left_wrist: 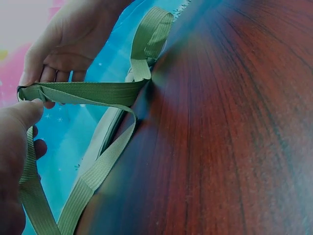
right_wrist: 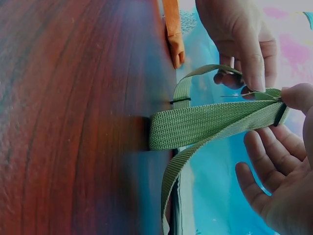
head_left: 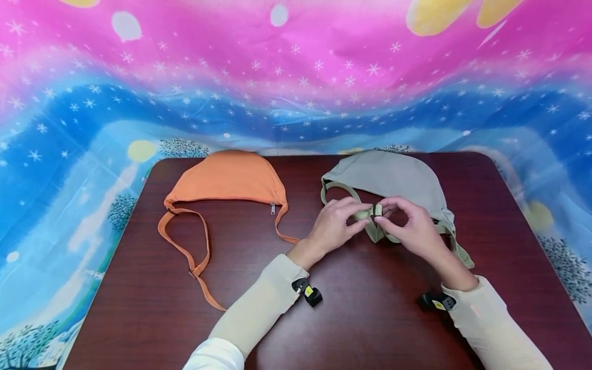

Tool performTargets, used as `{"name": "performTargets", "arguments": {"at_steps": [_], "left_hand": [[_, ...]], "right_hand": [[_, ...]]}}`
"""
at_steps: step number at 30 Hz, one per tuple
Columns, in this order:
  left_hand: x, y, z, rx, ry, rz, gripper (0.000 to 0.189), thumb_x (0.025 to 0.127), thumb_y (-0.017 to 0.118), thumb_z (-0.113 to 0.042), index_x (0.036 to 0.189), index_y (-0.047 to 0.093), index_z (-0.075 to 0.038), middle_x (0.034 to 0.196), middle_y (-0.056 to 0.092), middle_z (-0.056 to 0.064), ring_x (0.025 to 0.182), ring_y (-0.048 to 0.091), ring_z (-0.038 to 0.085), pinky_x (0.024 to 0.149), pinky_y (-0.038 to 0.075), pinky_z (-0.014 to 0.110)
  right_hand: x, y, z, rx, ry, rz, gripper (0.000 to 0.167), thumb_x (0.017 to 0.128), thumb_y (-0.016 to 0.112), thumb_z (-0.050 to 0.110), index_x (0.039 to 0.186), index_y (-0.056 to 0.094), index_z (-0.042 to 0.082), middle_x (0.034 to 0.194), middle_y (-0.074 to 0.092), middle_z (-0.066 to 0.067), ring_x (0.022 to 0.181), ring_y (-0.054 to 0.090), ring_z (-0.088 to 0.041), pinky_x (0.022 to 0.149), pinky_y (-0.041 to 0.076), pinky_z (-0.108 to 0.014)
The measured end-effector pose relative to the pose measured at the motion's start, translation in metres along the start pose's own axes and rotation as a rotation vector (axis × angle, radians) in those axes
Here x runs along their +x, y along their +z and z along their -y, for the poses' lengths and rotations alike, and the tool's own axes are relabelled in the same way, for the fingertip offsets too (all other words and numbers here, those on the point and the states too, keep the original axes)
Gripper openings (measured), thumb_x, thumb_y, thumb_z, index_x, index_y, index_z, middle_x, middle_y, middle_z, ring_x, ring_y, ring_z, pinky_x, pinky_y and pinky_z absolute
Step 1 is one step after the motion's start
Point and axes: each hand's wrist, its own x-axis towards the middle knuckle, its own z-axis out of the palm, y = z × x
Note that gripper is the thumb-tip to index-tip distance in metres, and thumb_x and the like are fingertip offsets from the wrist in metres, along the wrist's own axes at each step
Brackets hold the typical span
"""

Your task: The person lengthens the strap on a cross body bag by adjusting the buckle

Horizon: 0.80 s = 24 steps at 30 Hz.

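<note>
A grey-green shoulder bag (head_left: 393, 177) lies at the back right of the table, its strap pulled up in front of it. My left hand (head_left: 335, 223) pinches the green webbing strap (right_wrist: 195, 122) between thumb and fingers, just left of a small black strap slider (head_left: 376, 210). From the other side, my right hand (head_left: 411, 226) pinches the strap right at that slider. In the right wrist view, the right thumb (right_wrist: 298, 98) presses on the slider end while the lower fingers are spread loosely. The strap hangs in loops from both hands in the left wrist view.
An orange shoulder bag (head_left: 228, 177) lies to the left, its orange strap (head_left: 203, 267) trailing toward the front and passing near my left forearm. A dark wooden table (head_left: 361, 313) carries both bags. Behind it hangs a pink and blue printed cloth (head_left: 296, 77).
</note>
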Motion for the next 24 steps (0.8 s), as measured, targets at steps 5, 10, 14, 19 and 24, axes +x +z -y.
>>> {"name": "performTargets", "arguments": {"at_steps": [5,10,14,19,24], "left_hand": [[-0.0006,0.0009,0.0008,-0.004,0.008,-0.013,0.033,0.089,0.081,-0.021,0.121,0.075,-0.012,0.104,0.07,-0.001,0.094,0.063,0.011,0.086,0.047,0.028],[-0.0006,0.0013,0.0008,-0.016,0.012,-0.02,0.033,0.09,0.08,-0.021,0.121,0.074,-0.011,0.105,0.07,-0.001,0.093,0.064,0.011,0.084,0.047,0.027],[-0.0009,0.0014,0.0009,-0.033,-0.002,-0.03,0.033,0.089,0.081,-0.021,0.121,0.074,-0.012,0.106,0.071,-0.001,0.094,0.064,0.011,0.085,0.047,0.028],[-0.0017,0.0025,0.0023,-0.037,-0.019,-0.039,0.037,0.088,0.082,-0.023,0.122,0.072,-0.012,0.108,0.071,-0.001,0.097,0.064,0.011,0.088,0.047,0.03],[-0.0026,0.0027,0.0049,-0.013,-0.034,-0.065,0.037,0.088,0.082,-0.025,0.121,0.072,-0.012,0.108,0.071,-0.002,0.097,0.064,0.01,0.091,0.046,0.029]], "right_hand": [[-0.0004,0.0025,-0.0025,-0.013,0.008,0.024,0.029,0.087,0.078,0.0,0.114,0.068,0.004,0.098,0.069,-0.005,0.088,0.062,-0.007,0.079,0.051,-0.022],[-0.0006,0.0031,-0.0033,-0.033,0.018,0.023,0.028,0.088,0.079,0.003,0.114,0.068,0.006,0.097,0.069,-0.003,0.088,0.061,-0.006,0.078,0.051,-0.02],[-0.0009,0.0032,-0.0044,-0.021,0.027,0.028,0.028,0.089,0.078,0.003,0.115,0.068,0.005,0.099,0.069,-0.004,0.088,0.062,-0.006,0.078,0.051,-0.019],[-0.0027,0.0029,-0.0066,0.047,0.056,0.022,0.03,0.091,0.075,0.0,0.12,0.067,0.003,0.102,0.069,-0.008,0.089,0.063,-0.006,0.076,0.051,-0.016],[-0.0023,0.0008,-0.006,0.059,0.055,-0.009,0.031,0.091,0.074,-0.001,0.121,0.068,0.002,0.102,0.067,-0.008,0.089,0.063,-0.006,0.075,0.05,-0.015]]}}
